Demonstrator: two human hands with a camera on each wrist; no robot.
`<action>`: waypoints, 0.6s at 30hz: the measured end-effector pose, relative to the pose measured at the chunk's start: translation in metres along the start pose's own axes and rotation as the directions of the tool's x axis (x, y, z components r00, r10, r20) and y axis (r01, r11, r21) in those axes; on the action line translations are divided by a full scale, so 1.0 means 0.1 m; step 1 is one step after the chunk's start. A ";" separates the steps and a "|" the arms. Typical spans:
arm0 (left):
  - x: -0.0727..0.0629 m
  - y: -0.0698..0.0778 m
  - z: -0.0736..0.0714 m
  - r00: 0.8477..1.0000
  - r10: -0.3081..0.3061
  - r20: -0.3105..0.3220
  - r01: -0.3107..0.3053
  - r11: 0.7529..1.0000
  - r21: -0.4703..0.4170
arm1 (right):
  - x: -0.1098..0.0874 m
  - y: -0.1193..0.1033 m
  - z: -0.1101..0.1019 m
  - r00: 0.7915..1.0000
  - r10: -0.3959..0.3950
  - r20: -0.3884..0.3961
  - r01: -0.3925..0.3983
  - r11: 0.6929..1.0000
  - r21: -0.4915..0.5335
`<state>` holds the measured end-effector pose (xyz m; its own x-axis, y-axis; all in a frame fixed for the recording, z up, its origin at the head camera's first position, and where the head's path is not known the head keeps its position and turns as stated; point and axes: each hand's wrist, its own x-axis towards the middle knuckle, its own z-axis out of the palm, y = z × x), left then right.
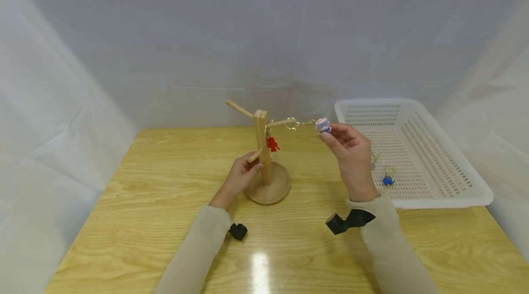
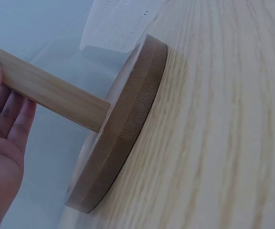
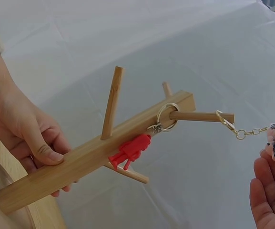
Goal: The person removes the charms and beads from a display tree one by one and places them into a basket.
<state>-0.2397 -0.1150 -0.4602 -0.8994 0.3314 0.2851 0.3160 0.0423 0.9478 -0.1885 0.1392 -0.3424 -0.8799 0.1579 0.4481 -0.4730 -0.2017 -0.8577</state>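
A wooden stand with several pegs has an upright post (image 1: 262, 147) on a round base (image 1: 276, 191). My left hand (image 1: 240, 173) grips the post low down, thumb on one face and fingers behind it. Between thumb and fingers, my right hand (image 1: 354, 163) pinches a small pink and grey figure keychain (image 1: 323, 124). Its gold chain (image 3: 253, 132) is stretched toward the stand, and the gold ring at its end loops around the outer part of a peg (image 3: 199, 116). A red figure keychain (image 3: 131, 149) hangs by its ring at that same peg's base.
To the right stands a white perforated basket (image 1: 448, 161) holding a blue keychain (image 1: 387, 180) and other small pieces partly hidden by my right hand. Another peg (image 1: 239, 108) sticks out at the upper left of the post. White sheeting (image 1: 264, 46) rises behind the wooden table (image 1: 165, 183).
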 end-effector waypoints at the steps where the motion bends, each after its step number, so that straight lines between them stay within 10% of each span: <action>1: 0.00 0.00 0.00 1.000 0.001 0.001 -0.001 1.000 -0.001 | 0.00 0.00 -0.01 1.000 -0.002 -0.005 0.002 1.000 0.002; 18: -0.01 0.02 0.01 1.000 0.007 -0.008 -0.007 1.000 -0.003 | 0.03 -0.06 -0.18 0.998 -0.009 -0.059 0.010 1.000 0.006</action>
<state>-0.2380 -0.1142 -0.4591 -0.8995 0.3238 0.2933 0.3218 0.0371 0.9461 -0.1878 0.1579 -0.3402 -0.8712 0.2165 0.4406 -0.4819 -0.2062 -0.8516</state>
